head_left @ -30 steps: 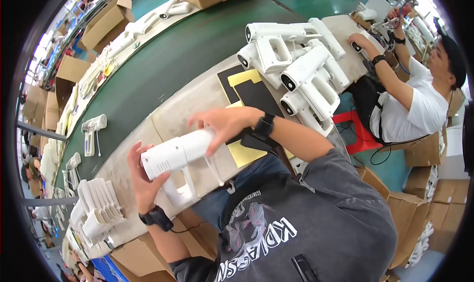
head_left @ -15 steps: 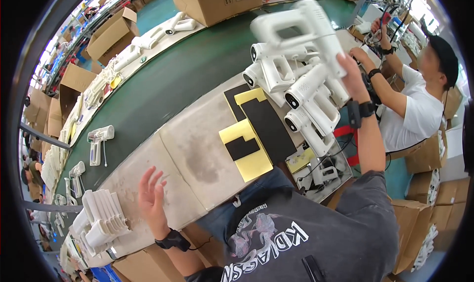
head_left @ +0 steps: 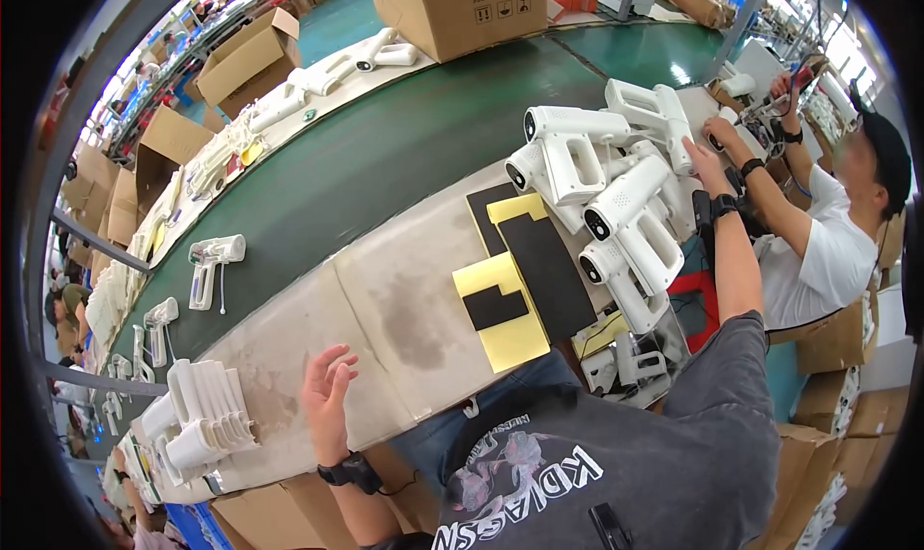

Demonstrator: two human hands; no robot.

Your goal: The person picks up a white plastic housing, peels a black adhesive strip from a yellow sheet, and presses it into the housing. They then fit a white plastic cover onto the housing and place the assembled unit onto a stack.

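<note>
My right hand [head_left: 707, 168] is closed on the barrel end of a white pistol-shaped device [head_left: 652, 115], which lies at the back right of a pile of similar ones. Other white pistol-shaped devices [head_left: 626, 201] in the pile point their round dark-faced ends to the left. My left hand [head_left: 329, 393] hovers over the grey worktable [head_left: 385, 309], fingers apart and curved, with nothing in it. Between my hands lie yellow sheets [head_left: 515, 346] with black pads [head_left: 549, 276] on them, beside the pile.
A green conveyor belt [head_left: 404, 146] runs behind the table, carrying half-open white housings [head_left: 214, 271]. White shell parts [head_left: 204, 410] stand stacked at the left. A co-worker [head_left: 818, 213] works close on the right. A large carton [head_left: 457, 11] stands beyond the belt.
My right hand has lowered the white pistol-shaped device from above the pile onto its back right side. My left hand stays raised and empty over the table. The whole view has shifted slightly.
</note>
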